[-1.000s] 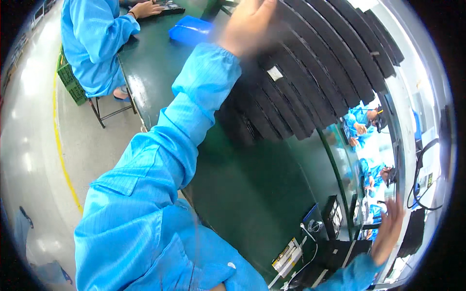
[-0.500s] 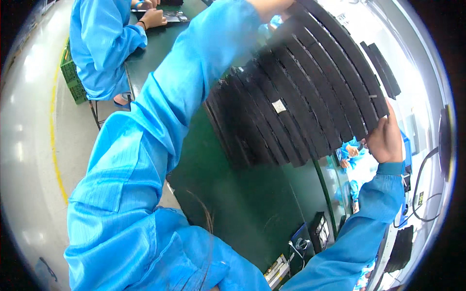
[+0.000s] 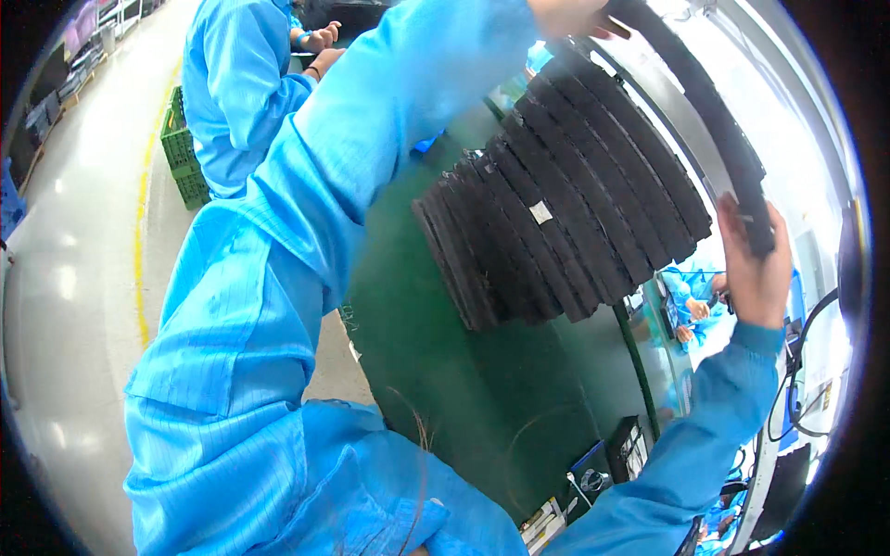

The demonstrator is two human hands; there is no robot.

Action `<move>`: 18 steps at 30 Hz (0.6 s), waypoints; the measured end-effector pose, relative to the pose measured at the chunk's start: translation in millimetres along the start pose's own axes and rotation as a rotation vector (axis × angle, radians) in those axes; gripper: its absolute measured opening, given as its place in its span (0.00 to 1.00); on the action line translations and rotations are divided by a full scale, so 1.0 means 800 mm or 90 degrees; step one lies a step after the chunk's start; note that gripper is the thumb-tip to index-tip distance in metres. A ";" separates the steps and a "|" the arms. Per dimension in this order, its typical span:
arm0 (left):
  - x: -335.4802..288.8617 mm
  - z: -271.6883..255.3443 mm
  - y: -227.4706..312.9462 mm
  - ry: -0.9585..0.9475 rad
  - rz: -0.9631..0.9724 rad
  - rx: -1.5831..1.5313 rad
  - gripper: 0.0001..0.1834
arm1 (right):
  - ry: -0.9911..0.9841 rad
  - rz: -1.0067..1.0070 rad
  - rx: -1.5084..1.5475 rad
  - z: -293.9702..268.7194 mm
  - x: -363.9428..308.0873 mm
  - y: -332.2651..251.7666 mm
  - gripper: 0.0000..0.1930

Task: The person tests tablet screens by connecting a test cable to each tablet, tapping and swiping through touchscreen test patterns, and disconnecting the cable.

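Note:
A tall stack of black trays or slabs (image 3: pixel 575 204), seen edge-on, stands on a green table (image 3: pixel 399 334), with a small white label on one layer. Apart from the stack's top, a single black tray (image 3: pixel 714 111) is held up between both my hands. At its far left end, my left hand (image 3: pixel 570 17) is closed on the edge, partly cut off by the picture's border. My right hand (image 3: pixel 762 269) grips the near right end, its fingers wrapped around the rim. Only the edge of the held tray shows, so its contents are hidden.
To the left, a person in a blue smock (image 3: pixel 241 93) works at the table near green crates (image 3: pixel 184 153). Small boxed items (image 3: pixel 589 477) lie by my right forearm. Beyond a clear panel, more workers (image 3: pixel 691 306) sit. Dark cables (image 3: pixel 797 380) hang at right.
The top tray has come away from the stack, moving up and right with both hands. A gap now shows between it and the layers below. The view has shifted slightly.

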State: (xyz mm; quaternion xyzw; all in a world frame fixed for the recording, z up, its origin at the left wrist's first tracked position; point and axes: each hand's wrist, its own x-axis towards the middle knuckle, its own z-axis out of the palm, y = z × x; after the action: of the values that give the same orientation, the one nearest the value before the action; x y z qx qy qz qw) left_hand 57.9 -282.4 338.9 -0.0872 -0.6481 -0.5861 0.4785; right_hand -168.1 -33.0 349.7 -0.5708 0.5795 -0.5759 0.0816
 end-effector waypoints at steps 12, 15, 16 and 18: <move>-0.128 0.130 0.020 -0.322 -0.285 -0.357 0.16 | 0.357 0.189 0.403 -0.090 -0.285 0.027 0.21; -0.187 0.155 -0.017 -0.413 -0.465 -0.481 0.18 | 0.292 0.186 0.344 -0.095 -0.374 0.056 0.23; -0.208 0.164 -0.031 -0.401 -0.517 -0.485 0.19 | 0.311 0.225 0.359 -0.092 -0.403 0.062 0.29; -0.247 0.182 -0.059 -0.334 -0.640 -0.375 0.23 | 0.338 0.276 0.305 -0.084 -0.451 0.073 0.30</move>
State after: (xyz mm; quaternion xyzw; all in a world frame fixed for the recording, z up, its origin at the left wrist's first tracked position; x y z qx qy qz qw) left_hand 54.7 -85.2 185.1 -0.0411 -0.5169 -0.8518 -0.0739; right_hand -130.8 260.0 123.6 -0.2325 0.5368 -0.7910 0.1791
